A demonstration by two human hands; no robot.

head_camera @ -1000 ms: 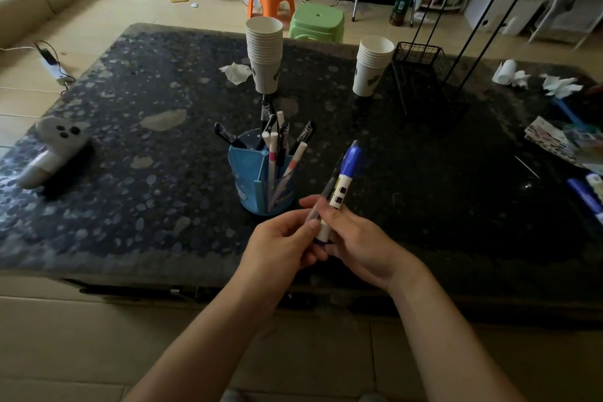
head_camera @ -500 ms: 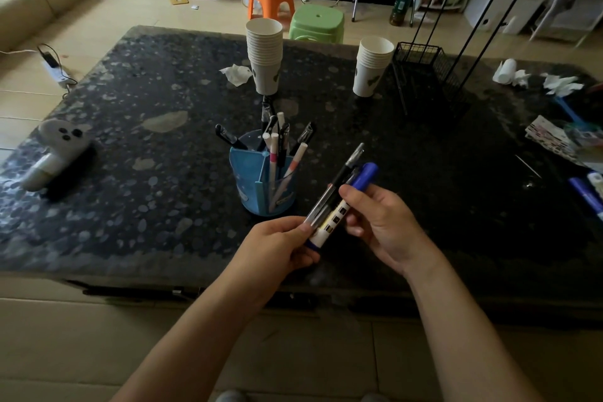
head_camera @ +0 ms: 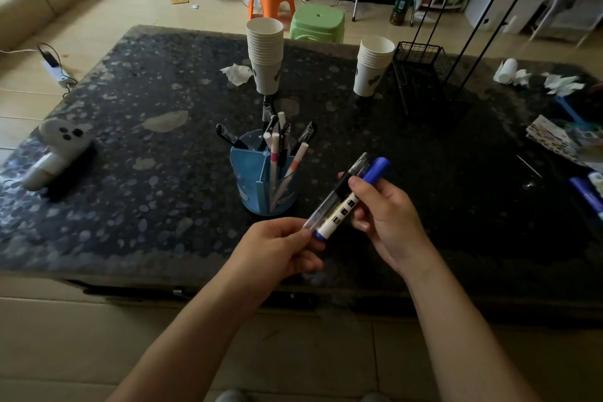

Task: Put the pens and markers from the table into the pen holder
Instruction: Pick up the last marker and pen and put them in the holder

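— What's around you on the tabletop [head_camera: 137,192]?

— Dark speckled stone. Far from me, a tall stack of paper cups [head_camera: 265,54] stands straight behind the pen holder [head_camera: 262,184], with a crumpled tissue [head_camera: 237,73] just to its left. A shorter cup stack [head_camera: 373,65] sits further right, beside a black wire basket [head_camera: 419,60]. At the left edge lies a white ghost-shaped toy [head_camera: 57,147]. At the right edge, some papers [head_camera: 554,140] and another blue marker [head_camera: 587,194] lying flat.

— Anything between you and the holder?

— Nothing on the stone. The holder is blue, divided into compartments, upright, already bristling with pens that lean outward in several directions. Those crowd the opening.

— And your hands?

— Both are closed around the same pair: a blue-capped marker [head_camera: 354,197] and a black pen [head_camera: 339,189] lying side by side, tilted up and to the right. My left hand [head_camera: 277,248] pinches their lower ends between thumb and fingertips. My right hand [head_camera: 386,222] wraps around their middle, thumb on top, the blue cap sticking out above it.

— Where is that relative to the holder?

— Raised above the tabletop, just to the right of the holder and nearer to me, not touching it.
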